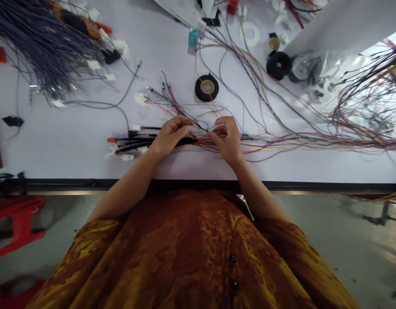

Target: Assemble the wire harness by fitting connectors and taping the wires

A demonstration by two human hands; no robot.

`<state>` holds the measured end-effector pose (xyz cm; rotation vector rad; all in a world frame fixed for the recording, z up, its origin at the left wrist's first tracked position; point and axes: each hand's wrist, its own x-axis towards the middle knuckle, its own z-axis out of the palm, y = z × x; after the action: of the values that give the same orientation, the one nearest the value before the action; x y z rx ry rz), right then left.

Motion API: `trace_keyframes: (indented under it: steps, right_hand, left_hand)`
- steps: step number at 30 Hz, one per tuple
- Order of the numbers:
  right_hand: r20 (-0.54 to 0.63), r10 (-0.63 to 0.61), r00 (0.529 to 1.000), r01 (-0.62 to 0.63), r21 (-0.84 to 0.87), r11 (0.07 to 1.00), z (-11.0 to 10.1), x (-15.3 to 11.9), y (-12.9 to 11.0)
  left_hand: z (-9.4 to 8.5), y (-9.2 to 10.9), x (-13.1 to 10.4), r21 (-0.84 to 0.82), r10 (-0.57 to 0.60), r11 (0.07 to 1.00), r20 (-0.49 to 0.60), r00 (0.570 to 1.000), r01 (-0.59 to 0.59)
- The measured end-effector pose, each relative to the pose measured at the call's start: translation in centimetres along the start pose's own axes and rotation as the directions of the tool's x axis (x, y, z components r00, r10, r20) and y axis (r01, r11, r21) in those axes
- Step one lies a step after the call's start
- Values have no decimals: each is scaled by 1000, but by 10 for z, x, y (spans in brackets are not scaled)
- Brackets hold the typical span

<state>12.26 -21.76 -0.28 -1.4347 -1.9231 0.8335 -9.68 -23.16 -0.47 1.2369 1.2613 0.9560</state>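
Over the wire bundle that runs along the table, both of my hands pinch thin wires. My left hand closes thumb and forefinger on a thin wire, its exact end hidden by the fingertips. A short gap to the right, my right hand has its fingers curled around a wire of the same bundle. Black-sleeved branches with white connectors and an orange connector stick out to the left. Loose terminal-tipped wires fan out beyond my left hand.
A roll of black tape lies just beyond my hands, with a wire across it. A teal connector is farther back. Dark wires heap at the far left. More tape rolls stand right. The table's black edge runs before me.
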Motion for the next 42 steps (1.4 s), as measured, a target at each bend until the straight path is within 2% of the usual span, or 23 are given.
trace_keyframes:
  steps: [5,9,11,15,18,21,24,26,27,30,32,35,38,40,42]
  right_hand:
    - [93,-122,988,123,-3,992,8,-9,5]
    - [41,-157,987,160,-88,983,1,-10,-10]
    - [37,-137,990,139,-61,988,-2,-10,-22]
    - [192,-62,979,43,100,994,0,-4,-37]
    - [212,-34,977,-10,207,978,4,1,-42]
    - [229,85,970,-179,432,884,5,0,-45]
    - [242,223,944,-329,680,655,2,-5,-45]
    - [280,287,916,-395,749,531,0,-8,-44]
    - [311,307,900,-430,749,503,-1,-10,-44]
    - [414,317,853,-521,707,478,-2,-12,-44]
    - [438,311,843,-536,723,436,-2,-10,-45]
    - [411,308,858,-509,762,402,-2,-6,-46]
    - [395,301,868,-494,751,439,-2,-5,-44]
    - [385,309,870,-489,757,433,-2,-8,-42]
    - [357,326,875,-468,796,385,-2,-13,-40]
  left_hand:
    - [-4,1,1,-68,10,998,-88,996,-16]
    - [-3,4,-2,-103,1,995,-83,997,-9]
    - [-3,7,-4,-65,23,998,-70,997,-27]
    - [-5,24,-8,70,131,989,16,991,-132]
    - [-7,40,-8,188,186,960,132,974,-209]
    - [-10,49,-6,265,188,934,197,962,-237]
    - [-11,50,-4,279,173,934,189,967,-222]
    - [-10,51,-3,244,164,948,173,971,-203]
    - [-8,52,-2,219,156,957,173,973,-192]
    - [0,56,-1,171,109,974,213,971,-146]
    - [5,58,1,167,70,979,243,968,-113]
    - [7,55,6,145,40,986,246,968,-77]
    - [3,47,15,159,0,987,233,973,-38]
    - [1,45,22,236,-25,971,257,966,-37]
    - [2,47,28,347,-45,935,331,943,-77]
